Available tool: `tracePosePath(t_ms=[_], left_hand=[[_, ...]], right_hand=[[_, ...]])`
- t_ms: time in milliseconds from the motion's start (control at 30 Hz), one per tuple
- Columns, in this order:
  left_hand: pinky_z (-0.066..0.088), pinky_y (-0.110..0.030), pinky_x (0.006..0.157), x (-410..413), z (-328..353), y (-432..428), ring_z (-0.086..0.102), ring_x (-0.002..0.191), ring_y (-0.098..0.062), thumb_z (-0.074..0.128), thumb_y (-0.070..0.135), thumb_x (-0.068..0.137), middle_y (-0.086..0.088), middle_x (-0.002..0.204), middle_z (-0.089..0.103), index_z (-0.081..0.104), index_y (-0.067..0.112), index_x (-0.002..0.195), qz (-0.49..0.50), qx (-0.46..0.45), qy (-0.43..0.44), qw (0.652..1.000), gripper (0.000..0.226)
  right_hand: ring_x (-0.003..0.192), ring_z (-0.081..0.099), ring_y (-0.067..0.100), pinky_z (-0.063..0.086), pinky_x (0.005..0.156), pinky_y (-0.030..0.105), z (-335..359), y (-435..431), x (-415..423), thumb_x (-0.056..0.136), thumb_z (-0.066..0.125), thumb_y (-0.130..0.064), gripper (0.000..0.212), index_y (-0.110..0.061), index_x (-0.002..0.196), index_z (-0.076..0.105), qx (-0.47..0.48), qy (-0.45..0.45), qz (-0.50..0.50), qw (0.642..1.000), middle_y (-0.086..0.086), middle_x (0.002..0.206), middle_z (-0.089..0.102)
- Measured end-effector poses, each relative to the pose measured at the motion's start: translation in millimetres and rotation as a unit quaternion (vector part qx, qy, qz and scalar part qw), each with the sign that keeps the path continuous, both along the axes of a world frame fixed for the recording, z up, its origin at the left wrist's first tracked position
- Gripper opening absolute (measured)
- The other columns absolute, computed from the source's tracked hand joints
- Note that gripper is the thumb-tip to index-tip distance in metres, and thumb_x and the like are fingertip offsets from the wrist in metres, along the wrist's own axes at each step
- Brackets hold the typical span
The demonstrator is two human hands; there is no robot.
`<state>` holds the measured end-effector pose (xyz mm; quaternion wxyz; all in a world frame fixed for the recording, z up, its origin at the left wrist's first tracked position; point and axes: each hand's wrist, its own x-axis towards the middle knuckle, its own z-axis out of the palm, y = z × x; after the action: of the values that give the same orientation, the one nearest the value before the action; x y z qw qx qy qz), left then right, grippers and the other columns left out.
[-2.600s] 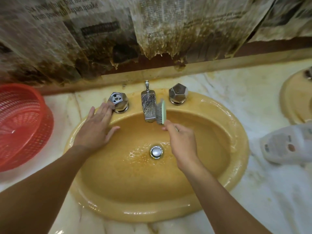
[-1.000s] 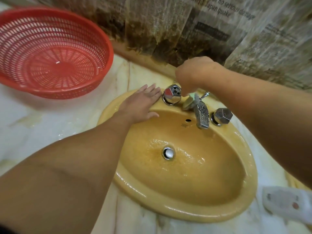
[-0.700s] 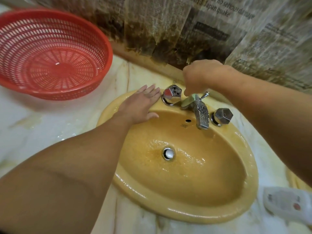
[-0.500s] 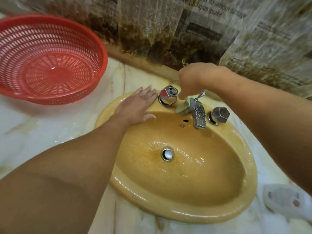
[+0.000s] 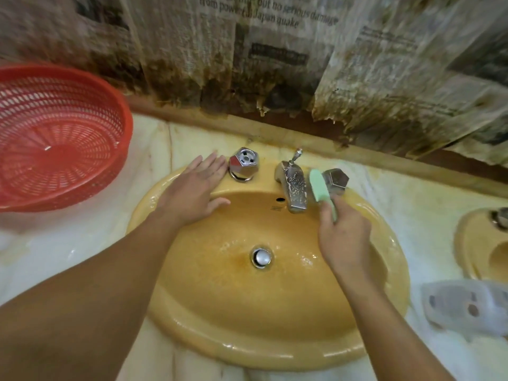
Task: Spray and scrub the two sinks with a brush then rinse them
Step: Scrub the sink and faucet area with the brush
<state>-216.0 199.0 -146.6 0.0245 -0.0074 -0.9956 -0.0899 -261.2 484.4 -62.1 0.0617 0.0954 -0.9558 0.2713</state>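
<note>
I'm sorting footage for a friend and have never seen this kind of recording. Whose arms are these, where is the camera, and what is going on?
There is no machine here. A person wears a wide-angle camera on the head, so you look down along their own two arms. The left hand rests flat on the rim of a yellow sink. The right hand has its grip on a green brush, held between the spout and the right tap knob. On the marble counter sit a red basket at the left and a blurred white bottle at the right. A second sink peeks in at the right edge.
</note>
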Motion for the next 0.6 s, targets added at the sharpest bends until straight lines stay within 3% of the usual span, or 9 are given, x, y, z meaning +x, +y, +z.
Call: tracePosePath(t_ms=[133, 233, 300, 400, 500, 567, 600], left_hand=[[0.005, -0.039, 0.128, 0.4, -0.6, 0.3, 0.005, 0.157, -0.019, 0.044, 0.063, 0.095, -0.006, 0.168, 0.016, 0.017, 0.008, 0.161, 0.004, -0.01, -0.001, 1.0, 0.09], [0.007, -0.038, 0.128, 1.1, -0.3, 0.3, 0.008, 0.157, -0.018, 0.044, 0.064, 0.095, -0.007, 0.168, 0.02, 0.02, 0.008, 0.161, 0.006, -0.015, 0.003, 1.0, 0.09], [0.006, -0.038, 0.128, 0.6, 0.5, 0.8, 0.008, 0.156, -0.017, 0.045, 0.064, 0.095, -0.007, 0.168, 0.02, 0.021, 0.008, 0.161, 0.005, -0.016, 0.003, 1.0, 0.09], [0.007, -0.038, 0.128, -0.6, 1.6, 1.9, 0.009, 0.156, -0.018, 0.041, 0.066, 0.093, -0.008, 0.167, 0.021, 0.022, 0.007, 0.16, 0.003, -0.016, -0.001, 1.0, 0.091], [0.011, -0.041, 0.128, -0.6, 0.6, 2.2, 0.011, 0.156, -0.019, 0.029, 0.07, 0.091, -0.009, 0.167, 0.023, 0.024, 0.006, 0.159, 0.0, -0.027, -0.002, 1.0, 0.094], [0.013, -0.043, 0.128, -1.2, -0.4, 1.2, 0.012, 0.156, -0.02, 0.027, 0.07, 0.091, -0.01, 0.166, 0.024, 0.026, 0.004, 0.158, -0.002, -0.035, -0.001, 0.999, 0.094], [0.014, -0.043, 0.127, -1.4, -1.1, 1.0, 0.014, 0.156, -0.02, 0.028, 0.069, 0.091, -0.011, 0.166, 0.025, 0.027, 0.004, 0.158, -0.004, -0.037, 0.001, 0.999, 0.094]], right_hand=[[0.078, 0.063, 0.04, 0.038, 0.062, 0.039, -31.6, -18.8, -23.7, 0.103, 0.044, -0.017, 0.026, -0.005, 0.117, 0.062, 0.086, -0.005, 0.038, 0.996, 0.02, 0.083, 0.069], [0.088, 0.063, 0.042, 0.046, 0.067, 0.043, -33.0, -34.7, -49.2, 0.105, 0.041, -0.012, 0.028, 0.001, 0.122, 0.057, 0.076, -0.007, 0.044, 0.996, 0.024, 0.095, 0.068], [0.086, 0.063, 0.041, 0.047, 0.069, 0.041, -34.4, -32.9, -49.5, 0.105, 0.043, -0.013, 0.029, 0.001, 0.123, 0.059, 0.017, -0.011, 0.041, 0.999, 0.024, 0.094, 0.068], [0.058, 0.052, 0.02, 0.037, 0.056, 0.031, -38.0, -12.6, -28.1, 0.102, 0.053, -0.016, 0.026, -0.002, 0.118, 0.068, -0.128, -0.058, 0.03, 0.99, 0.011, 0.071, 0.065], [0.05, 0.029, 0.014, 0.026, 0.046, 0.025, -32.0, 0.4, -27.0, 0.1, 0.056, -0.018, 0.02, -0.004, 0.103, 0.07, -0.302, -0.21, -0.046, 0.929, -0.001, 0.058, 0.037], [0.045, 0.03, 0.014, 0.028, 0.041, 0.023, -26.8, -6.8, -45.0, 0.099, 0.056, -0.017, 0.022, -0.004, 0.096, 0.074, -0.337, -0.246, -0.083, 0.905, -0.001, 0.055, 0.036], [0.045, 0.035, 0.016, 0.032, 0.042, 0.025, -27.0, -13.6, -55.0, 0.099, 0.055, -0.018, 0.025, -0.004, 0.097, 0.075, -0.308, -0.23, -0.077, 0.92, 0.0, 0.055, 0.041]])
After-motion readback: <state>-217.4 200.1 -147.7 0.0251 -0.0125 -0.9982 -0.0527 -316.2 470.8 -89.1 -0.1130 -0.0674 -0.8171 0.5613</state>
